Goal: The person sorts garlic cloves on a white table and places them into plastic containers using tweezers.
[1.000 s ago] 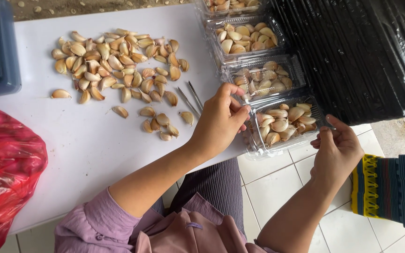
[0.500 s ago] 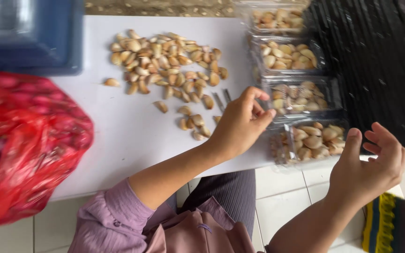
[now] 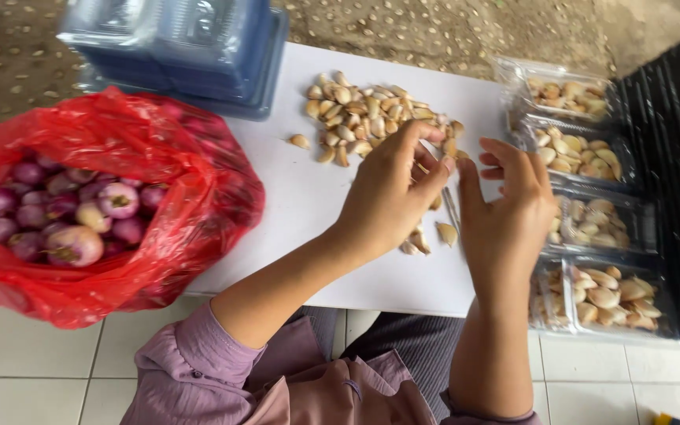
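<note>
Garlic cloves (image 3: pixel 371 118) lay in a loose heap at the upper centre of the frame, directly under and just beyond the fingertips of the left hand (image 3: pixel 391 193), whose curled fingers (image 3: pixel 426 157) hovered over the near edge of the pile; whether they pinched a clove could not be told. The right hand (image 3: pixel 509 208) stood just beside it, fingers loosely spread and grasping nothing visible. Between the two hands a thin metal tool (image 3: pixel 452 208) lay on the white table (image 3: pixel 301 212), with a few stray cloves (image 3: pixel 430 234) near it.

Down the right side of the frame ran a column of four clear plastic trays (image 3: pixel 592 220), each already holding cloves, so much of the packing looked done, while the sizeable heap was still unpacked. At the upper left sat a stack of empty clear containers (image 3: pixel 182 39). A red plastic bag (image 3: pixel 198 181) of purple shallots (image 3: pixel 72 212) filled the left of the frame.
</note>
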